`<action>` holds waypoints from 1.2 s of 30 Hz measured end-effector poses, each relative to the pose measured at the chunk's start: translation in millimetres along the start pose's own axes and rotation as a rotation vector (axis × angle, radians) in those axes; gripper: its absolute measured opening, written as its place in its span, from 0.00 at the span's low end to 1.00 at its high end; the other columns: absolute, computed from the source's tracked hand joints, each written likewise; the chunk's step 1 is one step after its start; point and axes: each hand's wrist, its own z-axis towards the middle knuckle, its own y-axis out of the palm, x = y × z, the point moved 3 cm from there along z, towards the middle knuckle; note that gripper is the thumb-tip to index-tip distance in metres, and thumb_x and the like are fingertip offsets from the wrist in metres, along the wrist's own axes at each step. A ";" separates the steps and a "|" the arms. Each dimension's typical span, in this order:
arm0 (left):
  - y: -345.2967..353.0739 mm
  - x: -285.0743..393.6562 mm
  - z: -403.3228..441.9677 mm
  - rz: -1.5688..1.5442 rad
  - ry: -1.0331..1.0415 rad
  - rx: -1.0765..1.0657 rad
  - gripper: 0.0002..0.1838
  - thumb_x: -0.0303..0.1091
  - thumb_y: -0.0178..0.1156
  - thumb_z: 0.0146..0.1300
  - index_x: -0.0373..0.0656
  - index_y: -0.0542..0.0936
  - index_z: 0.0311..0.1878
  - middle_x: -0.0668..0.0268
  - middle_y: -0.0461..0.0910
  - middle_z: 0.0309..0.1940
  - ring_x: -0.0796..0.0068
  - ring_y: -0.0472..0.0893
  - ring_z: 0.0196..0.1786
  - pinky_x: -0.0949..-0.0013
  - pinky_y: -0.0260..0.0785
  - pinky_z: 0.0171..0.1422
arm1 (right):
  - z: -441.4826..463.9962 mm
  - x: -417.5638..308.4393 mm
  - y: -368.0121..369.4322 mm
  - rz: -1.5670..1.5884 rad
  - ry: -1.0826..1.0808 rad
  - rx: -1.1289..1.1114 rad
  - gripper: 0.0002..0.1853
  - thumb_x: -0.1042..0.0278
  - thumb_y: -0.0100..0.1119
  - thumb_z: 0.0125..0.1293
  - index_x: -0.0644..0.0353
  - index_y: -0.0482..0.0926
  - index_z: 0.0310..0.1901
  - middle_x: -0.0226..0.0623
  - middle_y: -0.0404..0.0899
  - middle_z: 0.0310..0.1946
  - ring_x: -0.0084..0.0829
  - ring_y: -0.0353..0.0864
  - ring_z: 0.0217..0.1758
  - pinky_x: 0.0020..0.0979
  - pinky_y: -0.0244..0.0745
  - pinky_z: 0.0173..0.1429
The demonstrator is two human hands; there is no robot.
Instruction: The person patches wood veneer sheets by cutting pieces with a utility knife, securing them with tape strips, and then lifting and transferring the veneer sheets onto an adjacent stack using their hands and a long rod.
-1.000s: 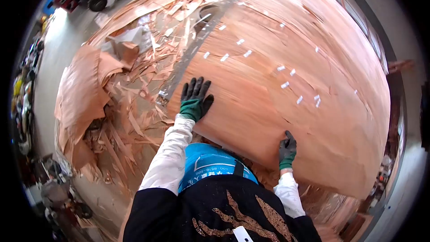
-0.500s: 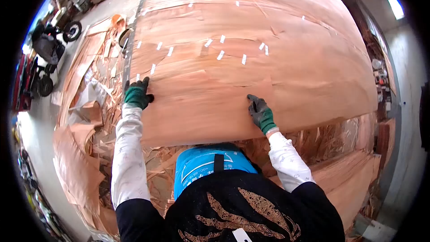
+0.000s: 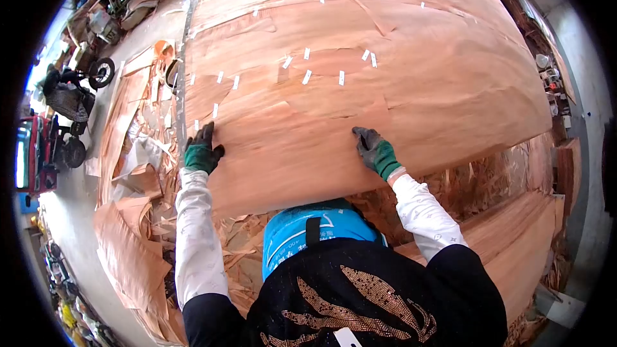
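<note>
A large reddish-brown wood veneer sheet (image 3: 289, 154) spreads out in front of me, with several short white tape strips (image 3: 306, 78) stuck across it. Near its left edge, my left hand (image 3: 204, 151), in a black and green glove, rests on the surface with fingers apart. My right hand (image 3: 373, 150), gloved the same way, lies on the sheet right of the middle, its fingers stretched forward. Close to those fingertips is an overlapping veneer patch (image 3: 379, 113). A thin split runs through the sheet just beyond them. Neither hand visibly grips anything.
A dark straight strip (image 3: 182, 90) borders the sheet's left side. Veneer scraps (image 3: 138, 244) litter the floor at left and below the front edge. More stacked veneer (image 3: 508, 238) lies at lower right. A motorbike (image 3: 71, 99) stands far left, and a wall (image 3: 588, 90) rises at right.
The camera view has turned slightly, shifting the sheet and surroundings in the picture. Both hands stay at about the same places on the veneer.
</note>
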 end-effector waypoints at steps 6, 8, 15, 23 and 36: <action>5.7 3.4 -6.6 0.119 -0.022 -0.095 0.24 0.41 0.65 0.54 0.53 0.76 0.56 0.58 0.82 0.40 0.55 0.80 0.44 0.53 0.62 0.62 | -0.8 5.4 3.8 0.006 -0.086 0.071 0.21 0.71 0.53 0.61 0.56 0.73 0.58 0.53 0.77 0.45 0.52 0.77 0.48 0.42 0.73 0.53; 6.5 3.7 -14.2 0.086 0.013 -0.011 0.15 0.39 0.65 0.54 0.53 0.81 0.47 0.61 0.82 0.34 0.58 0.81 0.41 0.49 0.59 0.65 | -3.7 0.8 -2.3 -0.020 -0.083 0.054 0.21 0.72 0.54 0.61 0.56 0.73 0.57 0.52 0.77 0.45 0.52 0.77 0.47 0.42 0.73 0.53; -44.6 17.6 -63.7 -0.183 0.130 0.313 0.15 0.19 0.57 0.49 0.49 0.80 0.39 0.64 0.84 0.36 0.64 0.82 0.42 0.53 0.58 0.66 | 7.9 -39.7 -35.3 -0.020 -0.372 0.312 0.18 0.72 0.51 0.65 0.56 0.74 0.56 0.51 0.76 0.50 0.53 0.75 0.54 0.42 0.72 0.58; -128.2 -2.5 -48.9 -0.204 0.135 0.194 0.08 0.28 0.54 0.58 0.47 0.83 0.37 0.61 0.83 0.29 0.62 0.83 0.34 0.60 0.74 0.42 | 49.8 -72.0 -54.6 -0.235 -0.444 0.153 0.09 0.64 0.48 0.65 0.51 0.78 0.41 0.44 0.80 0.39 0.49 0.79 0.42 0.46 0.75 0.44; -370.1 26.9 31.0 -0.040 0.047 0.998 0.13 0.32 0.58 0.63 0.51 0.83 0.50 0.64 0.85 0.40 0.68 0.83 0.47 0.68 0.74 0.50 | 112.0 -230.6 -316.1 -0.947 -0.932 1.159 0.09 0.71 0.51 0.64 0.57 0.78 0.44 0.44 0.80 0.41 0.45 0.79 0.43 0.41 0.76 0.44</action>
